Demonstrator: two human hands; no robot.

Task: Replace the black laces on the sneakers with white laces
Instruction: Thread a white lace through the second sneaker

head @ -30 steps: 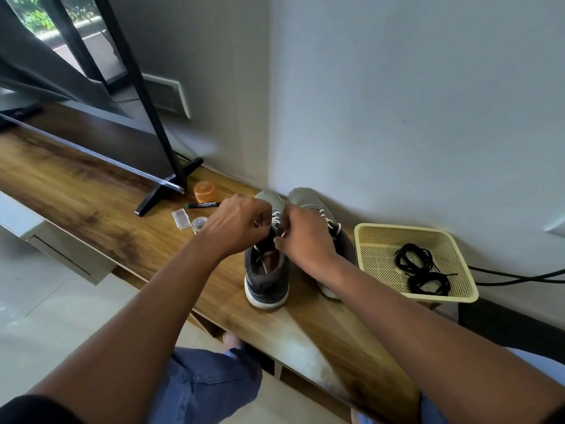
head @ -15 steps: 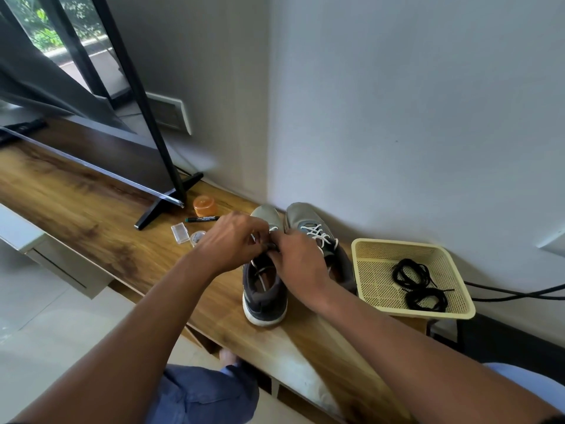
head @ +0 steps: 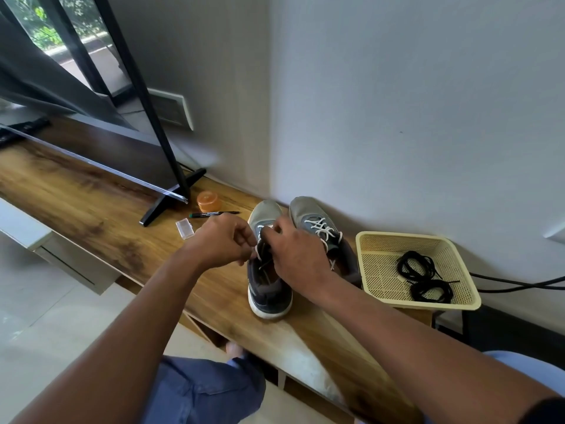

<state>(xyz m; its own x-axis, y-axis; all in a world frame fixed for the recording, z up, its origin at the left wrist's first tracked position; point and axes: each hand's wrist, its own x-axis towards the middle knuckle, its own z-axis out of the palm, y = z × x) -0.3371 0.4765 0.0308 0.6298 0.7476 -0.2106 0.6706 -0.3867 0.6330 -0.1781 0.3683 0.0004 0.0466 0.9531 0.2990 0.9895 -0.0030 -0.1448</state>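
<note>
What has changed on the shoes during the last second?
Little: both hands, left hand and right hand, keep working the white lace on the left sneaker, shifting only slightly. Right sneaker, basket and black laces stayed put.

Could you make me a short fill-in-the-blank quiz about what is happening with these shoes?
1. The black laces lie coiled inside the yellow ____.
2. The right sneaker already carries ____ laces.
3. Both the left hand and the right hand work on the ____ sneaker.
4. The pen lies next to a small ____ container on the wooden shelf.

Missing words: basket; white; left; orange
</note>
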